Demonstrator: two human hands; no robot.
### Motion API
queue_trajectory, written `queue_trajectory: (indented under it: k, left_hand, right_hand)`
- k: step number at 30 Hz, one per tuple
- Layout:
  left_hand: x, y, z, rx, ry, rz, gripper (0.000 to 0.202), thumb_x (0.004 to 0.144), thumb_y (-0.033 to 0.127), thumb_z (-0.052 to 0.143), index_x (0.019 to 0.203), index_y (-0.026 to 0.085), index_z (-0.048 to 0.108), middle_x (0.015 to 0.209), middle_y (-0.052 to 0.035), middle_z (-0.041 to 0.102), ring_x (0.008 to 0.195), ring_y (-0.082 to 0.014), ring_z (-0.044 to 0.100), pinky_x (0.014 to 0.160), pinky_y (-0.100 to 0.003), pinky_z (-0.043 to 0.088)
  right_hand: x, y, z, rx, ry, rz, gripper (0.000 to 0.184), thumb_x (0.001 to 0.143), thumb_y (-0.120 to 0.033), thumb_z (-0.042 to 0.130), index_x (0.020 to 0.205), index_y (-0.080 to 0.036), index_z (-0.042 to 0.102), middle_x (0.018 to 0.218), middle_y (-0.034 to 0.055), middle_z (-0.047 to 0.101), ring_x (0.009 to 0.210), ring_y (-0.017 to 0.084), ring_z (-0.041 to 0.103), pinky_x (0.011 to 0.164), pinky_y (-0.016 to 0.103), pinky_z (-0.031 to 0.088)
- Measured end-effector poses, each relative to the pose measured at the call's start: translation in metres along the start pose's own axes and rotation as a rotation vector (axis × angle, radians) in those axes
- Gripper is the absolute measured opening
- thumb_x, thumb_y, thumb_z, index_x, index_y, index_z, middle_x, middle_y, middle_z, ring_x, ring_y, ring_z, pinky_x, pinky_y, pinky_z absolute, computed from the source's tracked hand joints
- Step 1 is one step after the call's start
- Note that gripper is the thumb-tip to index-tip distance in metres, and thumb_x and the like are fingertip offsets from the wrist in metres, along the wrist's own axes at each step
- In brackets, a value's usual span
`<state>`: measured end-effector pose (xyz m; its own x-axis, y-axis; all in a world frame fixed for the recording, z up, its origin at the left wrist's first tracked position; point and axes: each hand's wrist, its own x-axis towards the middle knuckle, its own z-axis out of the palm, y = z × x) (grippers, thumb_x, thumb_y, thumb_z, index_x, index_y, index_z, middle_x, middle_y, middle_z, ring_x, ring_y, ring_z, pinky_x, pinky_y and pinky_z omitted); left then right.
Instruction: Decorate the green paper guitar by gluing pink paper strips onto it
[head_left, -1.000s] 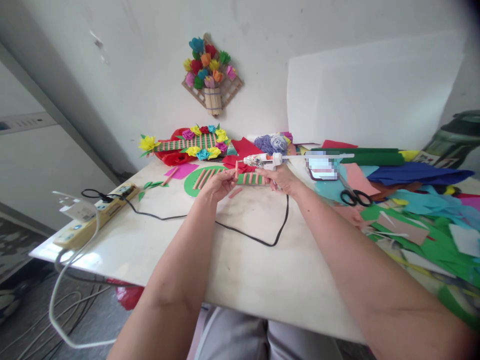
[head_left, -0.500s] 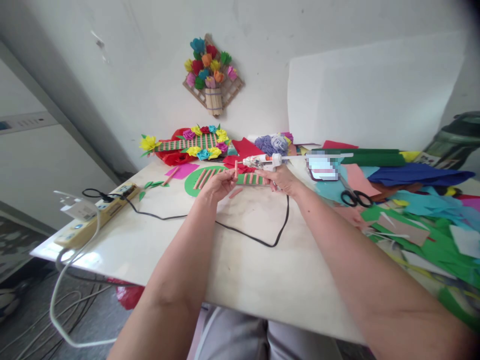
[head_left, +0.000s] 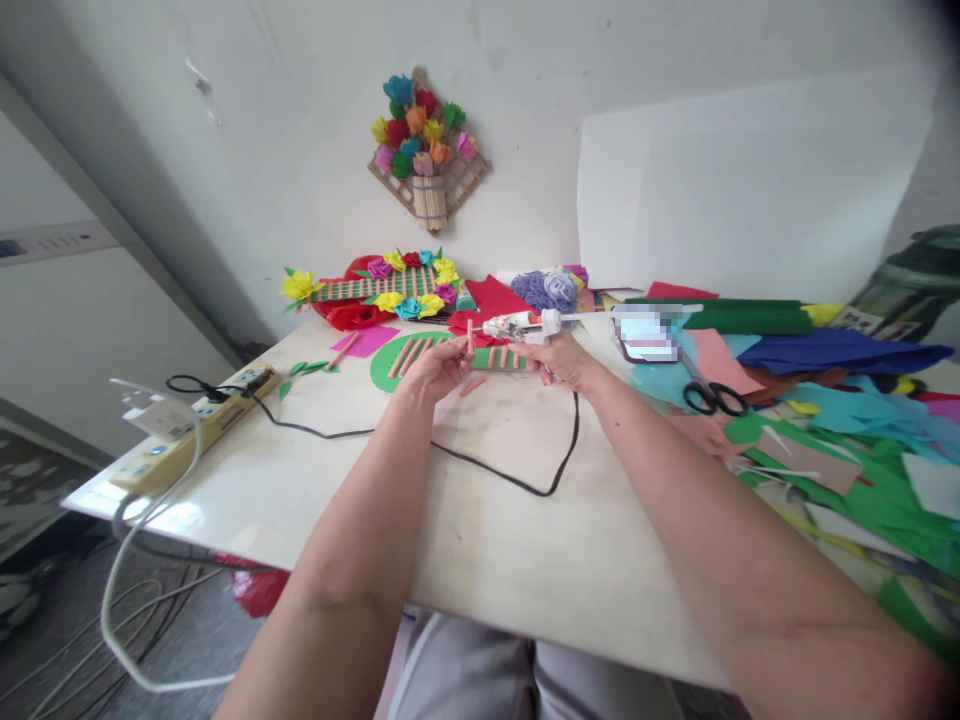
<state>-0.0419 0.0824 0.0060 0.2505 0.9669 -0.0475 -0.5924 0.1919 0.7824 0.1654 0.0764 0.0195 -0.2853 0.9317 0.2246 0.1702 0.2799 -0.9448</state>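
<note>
Partly, the left hand [head_left: 444, 370] hides the green cutout [head_left: 382, 374].

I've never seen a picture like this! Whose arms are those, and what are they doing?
There's no robot here, just a person's own two hands. The camera sits on their head, looking forward and down, so you see roughly what they see. The left hand pinches a small pink stick. The right hand holds a white glue gun, its nozzle at or very near the stick. On the table lie a green cutout with more pink sticks across it, scissors and a power strip.
</note>
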Motion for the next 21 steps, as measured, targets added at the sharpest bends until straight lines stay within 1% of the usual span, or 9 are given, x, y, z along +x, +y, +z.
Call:
queue_trajectory:
  k: [5, 11, 21]
  left_hand:
    - [0.0002, 0.0004, -0.0012, 0.002, -0.010, -0.005, 0.012, 0.078, 0.004, 0.048, 0.079, 0.007, 0.060, 0.063, -0.0035, 0.059, 0.055, -0.0070, 0.056, 0.048, -0.013, 0.045]
    - [0.0007, 0.0011, -0.0020, -0.021, 0.048, 0.003, 0.012, 0.078, 0.004, 0.048, 0.079, 0.007, 0.059, 0.064, -0.0042, 0.060, 0.058, -0.0079, 0.058, 0.049, -0.013, 0.046]
    - [0.0016, 0.0015, -0.0042, -0.065, 0.067, 0.025, 0.011, 0.076, 0.002, 0.050, 0.081, 0.008, 0.059, 0.066, -0.0039, 0.060, 0.063, -0.0087, 0.060, 0.051, -0.013, 0.047]
  right_hand:
    - [-0.0014, -0.0026, 0.0015, -0.001, -0.013, -0.008, 0.032, 0.063, -0.041, 0.069, 0.056, -0.015, 0.052, 0.042, -0.0040, 0.048, 0.026, 0.005, 0.036, 0.026, 0.021, 0.028]
    - [-0.0029, -0.0054, 0.0028, -0.015, -0.024, -0.008, 0.034, 0.062, -0.042, 0.069, 0.055, -0.015, 0.051, 0.041, -0.0045, 0.047, 0.026, 0.005, 0.036, 0.025, 0.020, 0.028]
    - [-0.0016, -0.0015, 0.0040, 0.013, -0.064, 0.005, 0.033, 0.062, -0.042, 0.070, 0.057, -0.014, 0.054, 0.040, -0.0052, 0.047, 0.025, 0.004, 0.034, 0.025, 0.019, 0.028]
